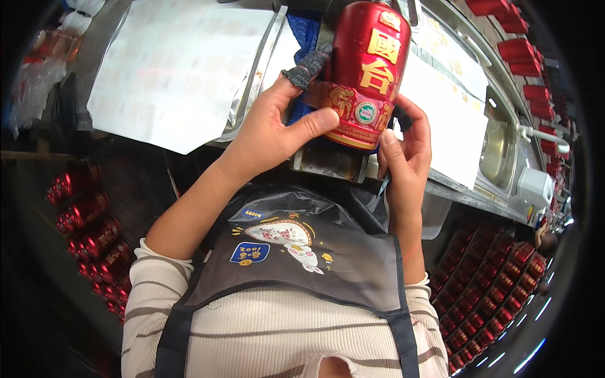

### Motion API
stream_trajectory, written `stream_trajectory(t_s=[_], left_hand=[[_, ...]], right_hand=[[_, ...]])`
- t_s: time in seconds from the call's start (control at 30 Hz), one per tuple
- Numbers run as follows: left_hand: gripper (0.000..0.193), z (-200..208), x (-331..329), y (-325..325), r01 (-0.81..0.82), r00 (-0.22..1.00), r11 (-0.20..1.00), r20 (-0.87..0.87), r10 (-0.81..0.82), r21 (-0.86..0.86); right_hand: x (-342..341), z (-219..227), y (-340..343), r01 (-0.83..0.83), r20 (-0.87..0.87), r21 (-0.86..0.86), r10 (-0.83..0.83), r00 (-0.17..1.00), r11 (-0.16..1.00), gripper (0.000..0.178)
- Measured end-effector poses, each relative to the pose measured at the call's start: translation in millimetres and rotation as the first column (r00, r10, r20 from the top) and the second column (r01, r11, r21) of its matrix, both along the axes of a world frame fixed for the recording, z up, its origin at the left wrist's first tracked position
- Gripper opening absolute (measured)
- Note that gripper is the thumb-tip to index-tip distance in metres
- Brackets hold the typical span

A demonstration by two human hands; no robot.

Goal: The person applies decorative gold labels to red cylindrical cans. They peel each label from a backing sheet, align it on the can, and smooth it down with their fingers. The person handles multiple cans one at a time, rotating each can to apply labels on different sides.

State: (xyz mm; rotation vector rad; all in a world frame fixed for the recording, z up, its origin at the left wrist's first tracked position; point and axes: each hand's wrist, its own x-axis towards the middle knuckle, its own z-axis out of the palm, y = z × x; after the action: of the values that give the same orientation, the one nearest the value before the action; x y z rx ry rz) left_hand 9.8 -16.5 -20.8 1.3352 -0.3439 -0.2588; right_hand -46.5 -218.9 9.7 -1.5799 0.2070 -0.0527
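Observation:
A glossy red bottle [368, 57] with raised gold lettering and a round green-and-white emblem leans over the front of the bench, its neck pointing away from me. My left hand [277, 123] grips its left side, thumb pressed on the patterned lower band. Dark wraps cover a finger of that hand. At the bottle's lower right edge, my right hand [408, 148] holds it with the thumb in front and other fingers partly hidden behind. A thin bluish sliver [383, 186] shows just below the right hand; I cannot make out what it is. Under the bottle is a blue cloth [305, 31].
White printed sheets [179, 69] lie on the bench at left, and more sheets [441, 94] at right. Beyond them is a metal sink [498, 151] with a white container [535, 187]. Red bottles stand in rows at lower right [491, 283] and lower left [94, 233].

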Motion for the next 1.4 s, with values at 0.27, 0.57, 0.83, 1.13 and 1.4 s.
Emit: stream_trajectory(t_s=[0.27,0.57,0.83,1.13,1.4], left_hand=[[0.054,2,1,-2,-0.006,0.992,0.993,-0.127,-0.009,-0.117],[0.055,-13,0,-3,-0.055,0.998,0.997,0.027,0.054,0.044],[0.055,-4,2,-4,-0.054,0.995,0.995,0.094,0.046,0.089],[0.054,1,0,-5,-0.009,1.000,0.998,0.008,0.009,0.057],[0.056,0,-1,-7,-0.033,0.999,0.999,0.015,0.033,0.036]], right_hand=[[-2,-3,0,-0.002,0.013,-0.018,0.002,1.000,1.000,0.055],[0,10,8,0.003,-0.001,-0.059,-0.003,1.000,0.998,0.056],[-1,3,-2,0.010,-0.003,0.068,-0.010,1.000,0.998,0.046],[-1,4,0,-0.019,0.046,0.108,0.015,0.999,0.994,0.047],[-1,-2,1,-0.017,0.031,-0.037,0.018,0.999,0.999,0.054]])
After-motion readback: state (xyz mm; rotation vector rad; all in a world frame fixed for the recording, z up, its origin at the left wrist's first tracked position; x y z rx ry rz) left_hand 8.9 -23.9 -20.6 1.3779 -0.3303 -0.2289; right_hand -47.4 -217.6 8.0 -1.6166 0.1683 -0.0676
